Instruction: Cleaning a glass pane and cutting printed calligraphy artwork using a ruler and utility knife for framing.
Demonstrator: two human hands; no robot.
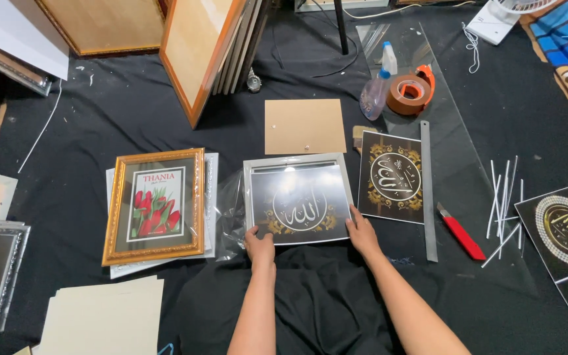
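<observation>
Silver-framed print [298,200] lies flat on the black cloth [133,112] at the centre of the frame, a dark picture with a round gold-and-white ornament under glass. From the head camera its long axis runs left to right across the view, with the near edge facing the person.

Both hands sit on that near edge. The left hand [260,246] rests at the lower left corner, fingers held together and laid over the frame's rim. The right hand [363,233] holds the lower right corner, fingers curled lightly around the side; how far the thumb tucks under I can't make out. Both hands are equally close, one per corner, and the frame lies straight ahead of the fingertips, towards the top of the picture.

Just right of it lies a loose dark print [390,176] of the same kind, then a metal ruler [427,190] and a red utility knife [461,233]. Above the frame sits a brown backing board [304,126]. To the left, a gold frame [156,205] with red tulips rests on white sheets. Upper right of centre are a tape roll [409,94] and a spray bottle [377,89].
</observation>
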